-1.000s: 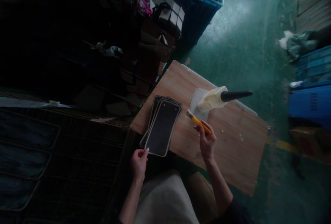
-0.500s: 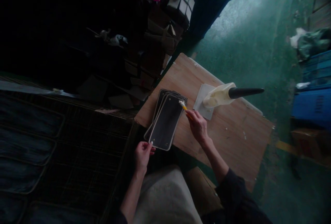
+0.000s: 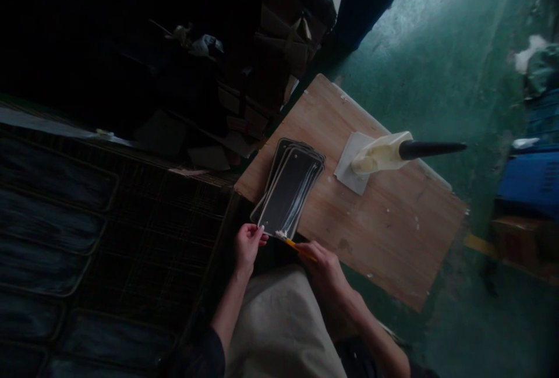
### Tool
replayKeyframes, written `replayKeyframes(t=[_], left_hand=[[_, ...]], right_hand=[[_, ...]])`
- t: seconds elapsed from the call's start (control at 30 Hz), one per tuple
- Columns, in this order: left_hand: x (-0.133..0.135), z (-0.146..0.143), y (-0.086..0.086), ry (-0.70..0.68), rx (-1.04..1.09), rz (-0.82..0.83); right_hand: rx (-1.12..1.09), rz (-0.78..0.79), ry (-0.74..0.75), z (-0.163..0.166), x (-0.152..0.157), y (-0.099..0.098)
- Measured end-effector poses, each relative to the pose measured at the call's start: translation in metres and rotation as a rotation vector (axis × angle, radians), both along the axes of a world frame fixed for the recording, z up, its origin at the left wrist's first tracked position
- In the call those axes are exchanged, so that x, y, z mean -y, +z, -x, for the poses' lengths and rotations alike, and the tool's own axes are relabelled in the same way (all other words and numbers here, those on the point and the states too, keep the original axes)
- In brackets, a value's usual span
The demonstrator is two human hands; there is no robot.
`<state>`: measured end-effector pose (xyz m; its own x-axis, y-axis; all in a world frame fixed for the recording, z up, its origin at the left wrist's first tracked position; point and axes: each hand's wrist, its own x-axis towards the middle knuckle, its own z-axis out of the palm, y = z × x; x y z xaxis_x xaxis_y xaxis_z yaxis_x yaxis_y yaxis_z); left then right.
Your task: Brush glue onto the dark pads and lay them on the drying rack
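A stack of dark rounded panels with pale borders lies on the left part of a wooden board. My left hand pinches the near corner of the top panel. A small yellow-handled brush is gripped in my right hand, and its pale bristles touch the panel's near edge. A wet pale streak runs along the panel's right border. Further right, a cream glue bottle with a black nozzle lies on a white sheet.
Wire racks holding dark denim pieces fill the left. Cardboard boxes and clutter stand behind the board. Blue crates sit at the right on a green floor. My pale-trousered lap is below.
My right hand carried the brush from beside the glue bottle to the panel's far corner, then drew it down the right border to the near edge. The left hand kept its pinch.
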<state>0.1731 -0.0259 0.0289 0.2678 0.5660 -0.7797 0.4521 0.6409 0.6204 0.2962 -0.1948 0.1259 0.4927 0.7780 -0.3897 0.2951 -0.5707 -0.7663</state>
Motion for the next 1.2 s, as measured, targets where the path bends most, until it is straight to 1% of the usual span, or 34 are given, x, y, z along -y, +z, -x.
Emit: replayKeyframes(t=[0.07,0.13,0.2,0.3,0.4,0.5,0.57,0.63,0.73,0.8,0.83,0.87,0.93,1.0,1.03,1.1,1.2], left_hand=[[-0.001,0.0,0.0,-0.005,-0.007,-0.001],[-0.001,0.0,-0.001,-0.016,-0.019,-0.007],[-0.002,0.0,-0.002,-0.028,-0.022,-0.012],[-0.002,0.002,-0.003,-0.036,-0.013,-0.005],[-0.002,0.002,-0.004,-0.028,-0.007,0.013],[-0.001,0.002,-0.003,-0.017,-0.005,0.017],[-0.001,0.002,-0.003,-0.012,-0.003,0.015],[-0.002,0.001,-0.002,-0.003,-0.003,0.014],[-0.003,0.0,-0.002,0.011,-0.001,0.024],[-0.004,0.0,-0.002,0.014,0.001,0.033],[-0.004,0.0,-0.002,0.014,0.002,0.036],[-0.005,0.0,-0.002,0.013,0.004,0.037],[-0.005,0.002,-0.003,0.004,0.013,0.039],[-0.005,0.003,-0.004,-0.006,0.017,0.041],[-0.005,0.003,-0.005,-0.012,0.016,0.041],[-0.005,0.004,-0.006,-0.017,0.012,0.038],[-0.005,0.004,-0.007,-0.013,0.018,0.037]], right_hand=[[-0.07,-0.037,-0.038,-0.016,-0.003,-0.008],[-0.021,-0.07,-0.079,-0.044,-0.009,-0.019],[0.129,-0.102,-0.133,-0.076,-0.019,-0.029],[0.363,-0.129,-0.189,-0.119,-0.039,-0.035],[0.518,-0.105,-0.195,-0.141,-0.057,-0.038],[0.608,-0.034,-0.141,-0.134,-0.064,-0.044],[0.612,0.019,-0.063,-0.114,-0.061,-0.047],[0.556,0.061,0.033,-0.085,-0.054,-0.043],[0.332,0.08,0.132,-0.041,-0.039,-0.026],[0.115,0.054,0.118,-0.024,-0.033,-0.014],[0.008,0.035,0.09,-0.021,-0.032,-0.01],[-0.088,0.019,0.057,-0.022,-0.033,-0.009],[-0.243,-0.002,0.004,-0.038,-0.038,-0.015],[-0.283,-0.026,-0.047,-0.066,-0.048,-0.028],[-0.243,-0.048,-0.077,-0.083,-0.053,-0.035],[-0.04,-0.1,-0.149,-0.115,-0.065,-0.046],[0.285,-0.165,-0.211,-0.149,-0.079,-0.051]])
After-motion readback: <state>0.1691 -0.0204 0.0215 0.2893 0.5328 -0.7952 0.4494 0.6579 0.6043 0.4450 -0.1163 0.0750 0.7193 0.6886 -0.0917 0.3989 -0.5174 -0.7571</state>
